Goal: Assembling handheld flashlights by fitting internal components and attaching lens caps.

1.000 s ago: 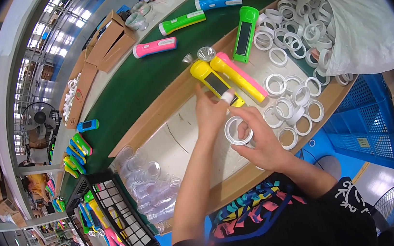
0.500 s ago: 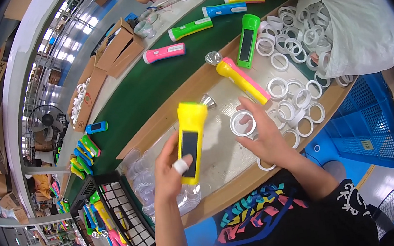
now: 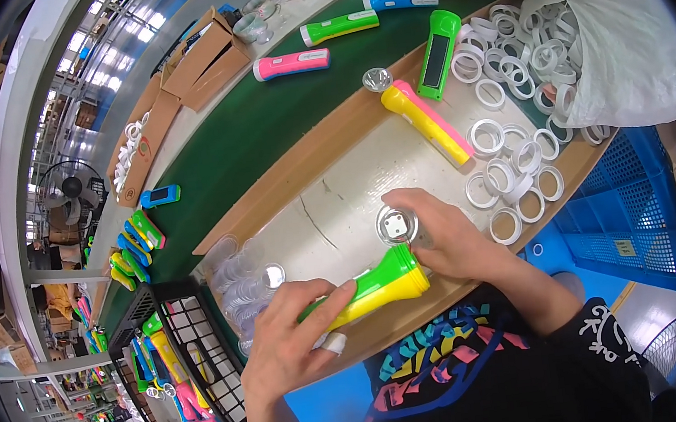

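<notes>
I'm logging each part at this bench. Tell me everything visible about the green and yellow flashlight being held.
The green and yellow flashlight is a glossy plastic torch, green on its upper side and yellow beneath, with a wider round yellow head end. It lies nearly level over the pale bench top, head pointing to the person's right. The left hand wraps its handle. The right hand holds a shiny round reflector just above the head. Whether they touch is unclear.

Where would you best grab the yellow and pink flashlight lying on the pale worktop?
Grip the yellow and pink flashlight across its narrower barrel, coming from above. It lies flat, its long sides are free, and its head end is wider, near a silver reflector cup.
</notes>
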Demonstrator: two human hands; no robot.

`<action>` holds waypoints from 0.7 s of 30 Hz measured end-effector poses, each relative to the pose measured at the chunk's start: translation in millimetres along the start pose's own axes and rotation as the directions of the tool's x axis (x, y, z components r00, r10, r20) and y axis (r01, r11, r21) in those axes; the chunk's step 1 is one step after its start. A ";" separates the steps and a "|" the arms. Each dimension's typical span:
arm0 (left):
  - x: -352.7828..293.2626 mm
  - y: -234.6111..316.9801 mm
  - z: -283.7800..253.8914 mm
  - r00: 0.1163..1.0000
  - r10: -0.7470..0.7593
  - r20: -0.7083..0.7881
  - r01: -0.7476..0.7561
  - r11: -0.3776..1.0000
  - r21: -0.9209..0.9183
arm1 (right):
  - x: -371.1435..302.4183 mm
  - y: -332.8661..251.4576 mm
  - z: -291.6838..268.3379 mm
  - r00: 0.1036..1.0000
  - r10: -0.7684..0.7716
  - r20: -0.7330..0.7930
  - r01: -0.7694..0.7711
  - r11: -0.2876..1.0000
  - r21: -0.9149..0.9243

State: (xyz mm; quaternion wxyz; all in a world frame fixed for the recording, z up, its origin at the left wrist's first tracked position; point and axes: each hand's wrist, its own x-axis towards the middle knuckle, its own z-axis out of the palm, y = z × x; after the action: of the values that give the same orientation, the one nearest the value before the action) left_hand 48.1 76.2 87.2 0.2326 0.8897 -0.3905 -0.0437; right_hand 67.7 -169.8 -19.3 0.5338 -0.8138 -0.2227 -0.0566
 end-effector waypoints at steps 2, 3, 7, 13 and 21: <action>-3.0 0.4 1.4 0.997 -0.068 -0.040 0.069 0.998 0.010 | -0.5 -0.8 -3.5 0.999 0.016 0.031 -0.017 0.999 0.035; -4.9 2.1 0.4 0.997 -0.068 -0.040 0.068 0.998 0.009 | -0.8 -1.4 -5.8 0.998 0.030 0.064 -0.034 0.997 0.070; -6.2 7.5 -2.4 0.965 -0.245 -0.091 0.254 0.962 0.104 | -0.9 -7.6 -11.6 0.995 -0.004 0.097 0.006 1.000 -0.023; 5.0 9.5 -14.8 0.993 -0.060 0.101 0.042 0.984 0.171 | 8.8 -30.1 -29.9 0.957 -0.176 0.231 0.201 0.976 -0.089; -12.8 5.6 36.2 0.996 -0.088 0.034 0.089 0.763 -0.640 | 3.3 -37.9 -33.7 0.838 -0.519 0.168 0.483 0.849 0.215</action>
State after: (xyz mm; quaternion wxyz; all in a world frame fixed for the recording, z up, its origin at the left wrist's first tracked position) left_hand 26.2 68.3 56.3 0.5194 0.7743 -0.3100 -0.1862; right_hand 59.6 -186.4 28.0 0.5373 -0.6814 -0.4896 -0.0860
